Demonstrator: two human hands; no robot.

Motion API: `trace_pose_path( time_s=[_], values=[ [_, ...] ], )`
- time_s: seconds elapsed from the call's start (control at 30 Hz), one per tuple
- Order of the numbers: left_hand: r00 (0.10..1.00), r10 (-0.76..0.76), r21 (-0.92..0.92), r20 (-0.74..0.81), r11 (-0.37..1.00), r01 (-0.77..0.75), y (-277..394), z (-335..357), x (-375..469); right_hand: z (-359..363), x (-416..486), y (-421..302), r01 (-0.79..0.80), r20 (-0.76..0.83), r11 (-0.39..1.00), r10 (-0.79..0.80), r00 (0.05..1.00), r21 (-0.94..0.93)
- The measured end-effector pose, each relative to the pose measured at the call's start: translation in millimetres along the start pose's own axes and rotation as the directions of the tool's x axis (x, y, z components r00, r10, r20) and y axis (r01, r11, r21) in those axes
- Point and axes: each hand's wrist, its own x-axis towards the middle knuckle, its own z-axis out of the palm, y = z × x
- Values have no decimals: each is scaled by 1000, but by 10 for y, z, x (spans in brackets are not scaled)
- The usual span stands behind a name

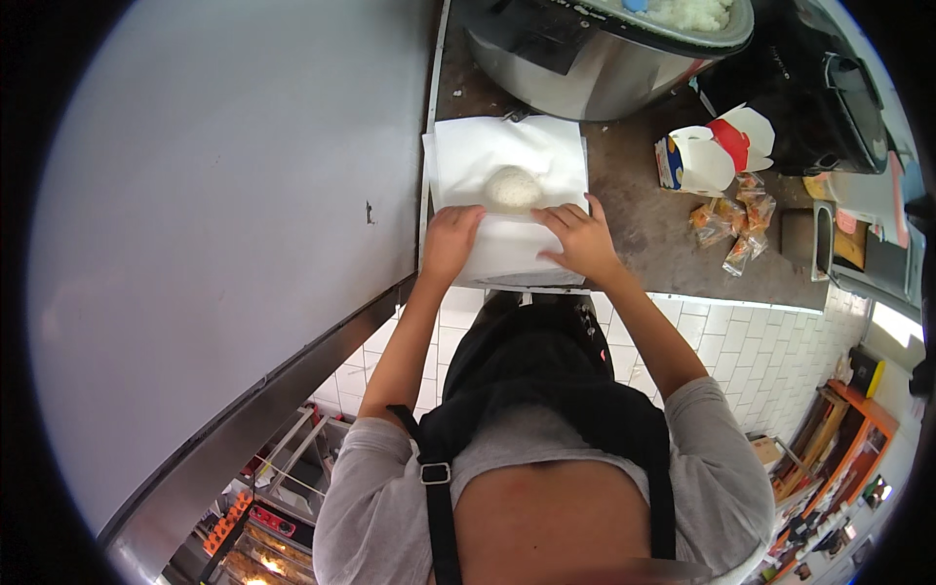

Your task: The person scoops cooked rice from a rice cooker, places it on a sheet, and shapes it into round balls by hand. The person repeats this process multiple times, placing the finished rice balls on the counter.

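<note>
A rounded mound of cooked white rice (514,188) rests on a stack of white paper sheets (468,164) at the counter's front edge. My left hand (455,238) is at the lower left of the mound, fingertips together on a fold of the top sheet. On the other side, my right hand (581,238) pinches the same folded edge with its fingertips, thumb held apart below. The paper's near part lies over the sheets between my hands and the counter edge.
A large steel cooker (585,69) with rice stands behind the paper. To the right are an open takeaway carton (706,157), several small clear packets (735,219), a black appliance (775,88) and a metal container (801,238). A pale wall panel (256,183) borders the left.
</note>
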Motion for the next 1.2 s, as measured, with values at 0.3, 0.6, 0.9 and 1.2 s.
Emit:
trace_pose_path(
  time_s=[0.3, 0.6, 0.9, 1.2],
  values=[
    [953, -41, -214, 301, 971, 109, 360, -232, -824, -315, -488, -104, -109, 577, 988, 24, 817, 113],
    [955, -288, 114, -69, 949, 295, 408, 451, -300, 429, -212, -224, -309, -141, 949, 315, 938, 62],
    [818, 540, 88, 199, 821, -563, 456, 583, -448, 260, 636, 372, -260, 41, 964, 259, 965, 45],
    [927, 368, -332, 70, 885, -326, 674, 144, -405, -391, -198, -451, -25, 439, 983, -58, 897, 182]
  ],
)
